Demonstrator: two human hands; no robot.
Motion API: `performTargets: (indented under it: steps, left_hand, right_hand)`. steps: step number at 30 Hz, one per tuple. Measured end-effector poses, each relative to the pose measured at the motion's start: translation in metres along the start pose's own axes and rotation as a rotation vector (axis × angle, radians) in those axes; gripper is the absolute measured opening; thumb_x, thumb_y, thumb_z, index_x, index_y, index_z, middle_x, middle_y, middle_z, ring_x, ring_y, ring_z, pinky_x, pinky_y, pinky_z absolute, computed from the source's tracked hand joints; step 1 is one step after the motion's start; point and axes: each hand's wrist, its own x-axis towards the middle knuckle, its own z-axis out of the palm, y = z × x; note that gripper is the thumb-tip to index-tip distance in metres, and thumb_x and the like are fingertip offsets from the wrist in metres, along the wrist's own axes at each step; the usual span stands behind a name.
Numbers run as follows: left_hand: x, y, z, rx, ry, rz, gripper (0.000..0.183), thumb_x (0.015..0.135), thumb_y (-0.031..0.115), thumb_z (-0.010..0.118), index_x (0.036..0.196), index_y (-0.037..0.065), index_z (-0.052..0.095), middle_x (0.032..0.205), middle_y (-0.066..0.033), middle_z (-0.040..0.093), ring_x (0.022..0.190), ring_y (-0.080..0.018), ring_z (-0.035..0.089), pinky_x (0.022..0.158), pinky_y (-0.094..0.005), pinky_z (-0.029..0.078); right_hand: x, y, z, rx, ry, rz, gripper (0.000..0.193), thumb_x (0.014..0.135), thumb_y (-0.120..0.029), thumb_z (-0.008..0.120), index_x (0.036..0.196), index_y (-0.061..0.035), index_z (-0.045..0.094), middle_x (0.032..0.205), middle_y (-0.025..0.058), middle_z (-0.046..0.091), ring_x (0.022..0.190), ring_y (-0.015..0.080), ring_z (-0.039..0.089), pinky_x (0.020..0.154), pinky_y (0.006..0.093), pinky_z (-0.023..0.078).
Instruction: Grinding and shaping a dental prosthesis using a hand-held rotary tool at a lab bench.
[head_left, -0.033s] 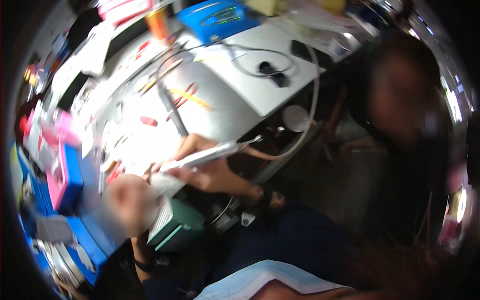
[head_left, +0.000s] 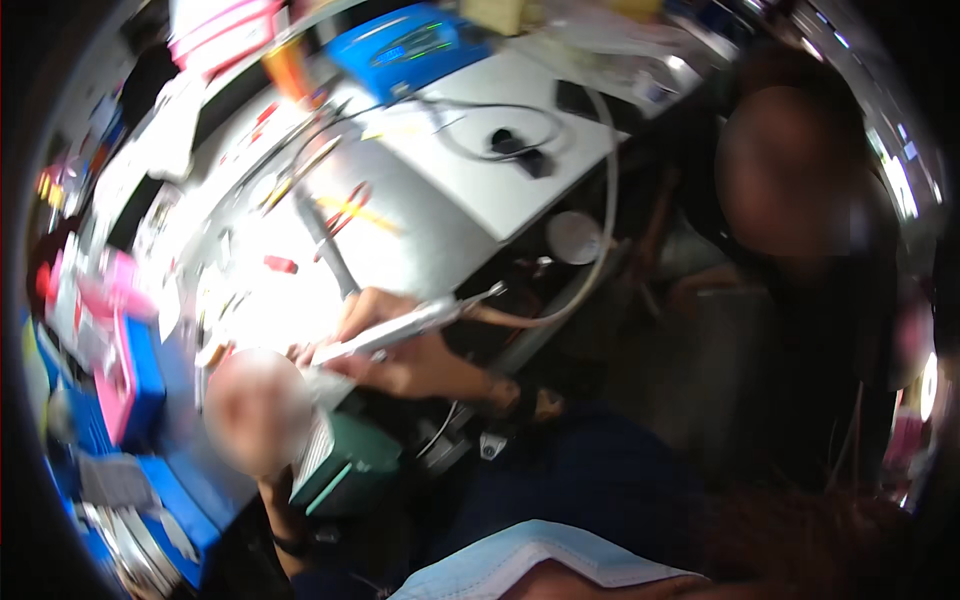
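Note:
My right hand [head_left: 405, 355] grips a white pen-shaped handpiece [head_left: 400, 328], tip pointing left. A beige hose [head_left: 600, 210] runs from its rear end up over the table's edge. My left hand [head_left: 255, 410] is a blurred patch just left of the tool's tip, and what it holds cannot be made out. A black band sits on that wrist [head_left: 290, 545]. Something small and white [head_left: 328, 385] lies between the two hands. A green box [head_left: 350, 462] is right under them, at the near edge of the white work table [head_left: 470, 200].
Red-handled pliers [head_left: 345, 210], small tools, a black cable with a plug [head_left: 520, 150] and a blue device [head_left: 410, 45] lie on the table. Pink and blue boxes [head_left: 125, 370] stand at the left. Another person in dark clothes [head_left: 800, 320] sits at the right. A white cup [head_left: 572, 237] is below the table.

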Motion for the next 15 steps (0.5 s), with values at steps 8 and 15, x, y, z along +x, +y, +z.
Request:
performTargets:
  steps: [8, 15]
  left_hand:
    - [0.005, 0.028, 0.01, 0.884, -0.191, 0.711, 0.018, 0.09, 0.005, 0.054, 0.105, -0.003, 0.054, 0.095, -0.0115, 0.056, 0.088, -0.0202, 0.059, 0.078, -0.0311, 0.052]
    - [0.005, 0.01, 0.13, 0.696, -0.045, 0.311, 0.018, 0.089, 0.005, 0.054, 0.105, -0.003, 0.054, 0.095, -0.011, 0.056, 0.087, -0.0199, 0.059, 0.078, -0.031, 0.052]
  right_hand:
    - [-0.032, -0.026, -0.057, 0.192, -0.036, -0.015, 0.019, 0.08, -0.011, 0.074, 0.085, -0.0022, 0.058, 0.085, 0.0101, 0.069, 0.079, 0.0161, 0.066, 0.068, 0.0283, 0.05]
    - [-0.052, -0.023, -0.092, 0.248, -0.087, -0.018, 0.019, 0.08, -0.012, 0.074, 0.085, -0.002, 0.058, 0.084, 0.0101, 0.069, 0.079, 0.016, 0.066, 0.068, 0.0284, 0.05]
